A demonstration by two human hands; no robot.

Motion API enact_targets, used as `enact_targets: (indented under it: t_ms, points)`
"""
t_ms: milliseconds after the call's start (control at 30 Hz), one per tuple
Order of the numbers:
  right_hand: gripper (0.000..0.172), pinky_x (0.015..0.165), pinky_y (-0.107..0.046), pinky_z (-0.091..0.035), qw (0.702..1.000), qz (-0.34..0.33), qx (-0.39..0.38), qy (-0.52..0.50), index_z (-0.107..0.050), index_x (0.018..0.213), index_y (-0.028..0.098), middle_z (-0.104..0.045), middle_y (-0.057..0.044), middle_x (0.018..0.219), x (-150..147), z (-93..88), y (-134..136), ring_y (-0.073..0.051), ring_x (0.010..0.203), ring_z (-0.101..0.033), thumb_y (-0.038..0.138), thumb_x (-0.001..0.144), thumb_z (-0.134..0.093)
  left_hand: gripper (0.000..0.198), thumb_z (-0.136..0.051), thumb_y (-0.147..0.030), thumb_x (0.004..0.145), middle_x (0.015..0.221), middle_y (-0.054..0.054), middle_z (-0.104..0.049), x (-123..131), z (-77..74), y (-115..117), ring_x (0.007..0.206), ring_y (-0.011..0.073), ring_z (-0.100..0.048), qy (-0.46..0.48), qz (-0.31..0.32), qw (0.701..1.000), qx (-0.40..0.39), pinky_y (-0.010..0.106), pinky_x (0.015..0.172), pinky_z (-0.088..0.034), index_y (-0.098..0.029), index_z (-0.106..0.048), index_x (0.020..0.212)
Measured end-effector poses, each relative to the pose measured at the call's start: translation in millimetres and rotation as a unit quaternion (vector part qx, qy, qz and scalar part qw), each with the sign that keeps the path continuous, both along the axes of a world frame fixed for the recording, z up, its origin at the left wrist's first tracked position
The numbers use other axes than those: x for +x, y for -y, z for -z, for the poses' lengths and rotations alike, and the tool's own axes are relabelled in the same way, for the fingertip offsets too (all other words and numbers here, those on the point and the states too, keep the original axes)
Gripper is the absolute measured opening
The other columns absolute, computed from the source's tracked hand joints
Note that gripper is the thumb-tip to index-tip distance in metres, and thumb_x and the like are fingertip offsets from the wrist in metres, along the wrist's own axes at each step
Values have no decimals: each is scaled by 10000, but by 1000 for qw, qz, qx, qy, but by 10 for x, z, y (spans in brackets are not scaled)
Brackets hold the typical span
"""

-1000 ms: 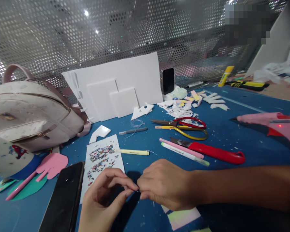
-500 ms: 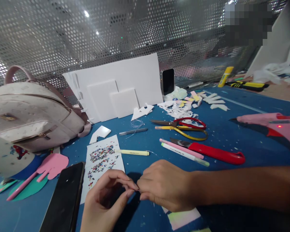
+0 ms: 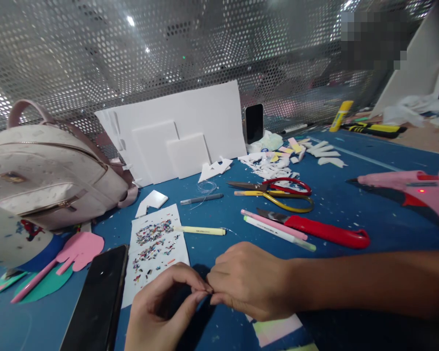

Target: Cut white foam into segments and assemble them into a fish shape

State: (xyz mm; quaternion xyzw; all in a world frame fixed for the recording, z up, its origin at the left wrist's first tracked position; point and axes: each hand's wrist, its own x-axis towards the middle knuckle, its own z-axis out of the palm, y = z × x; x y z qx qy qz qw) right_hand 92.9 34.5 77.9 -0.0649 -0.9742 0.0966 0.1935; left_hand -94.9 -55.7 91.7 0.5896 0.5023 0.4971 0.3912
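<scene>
My left hand (image 3: 164,302) is closed in a pinch, its thumb and fingertips meeting against the fingers of my right hand (image 3: 250,280). My right hand is closed too, fingers curled, thumb underneath. Whatever sits between the touching fingertips is too small or too hidden to make out. Just beyond my left hand lies a white sheet (image 3: 183,248) scattered with small shiny colourful gems (image 3: 153,231). A piece of pink, yellow and green tinted card (image 3: 276,330) lies partly under my right wrist. A pale yellow marker (image 3: 203,231) rests across the sheet's right edge.
Left are a black phone (image 3: 95,297) and a pale backpack (image 3: 47,170). Scissors (image 3: 274,187), a red-handled knife (image 3: 325,231), pens (image 3: 274,228) and foam scraps (image 3: 270,165) lie ahead. A pink glue gun (image 3: 424,187) is right; a white board (image 3: 212,112) stands behind.
My left hand's fingers have lowered slightly and its pinch has closed nearer to my right fingertips, showing more of the gem sheet. My right hand has barely moved.
</scene>
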Motion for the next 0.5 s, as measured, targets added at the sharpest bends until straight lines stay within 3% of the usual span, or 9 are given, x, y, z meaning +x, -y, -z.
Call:
enact_targets:
  t_ms: [167,333,500]
  points:
    - [297,563,-324,-293,1000,24,14,4,-566,903,171,-632,-11,794,0,-69,-10,-171,670,-519,377,1054,-414,61,-687,-240,836,753,-20,-680,-19,3,-5,738,119,-640,-15,-22,999,-19,174,708,-501,-242,-690,775]
    - [229,640,-263,-361,995,17,-68,-65,-552,972,158,-615,-8,869,36,-180,-33,-143,755,-539,383,1007,-563,71,-725,-264,802,741,-13,-679,-12,8,-9,721,124,-645,2,-40,998,-46,170,696,-507,-223,-684,762]
    - [136,774,-236,-410,985,-18,-126,-119,-582,1039,164,-634,-36,986,46,-172,-44,-137,890,-571,296,1021,-550,60,-738,-216,768,711,-38,-642,5,-11,-31,681,96,-616,7,-59,998,-34,135,655,-498,-228,-680,755]
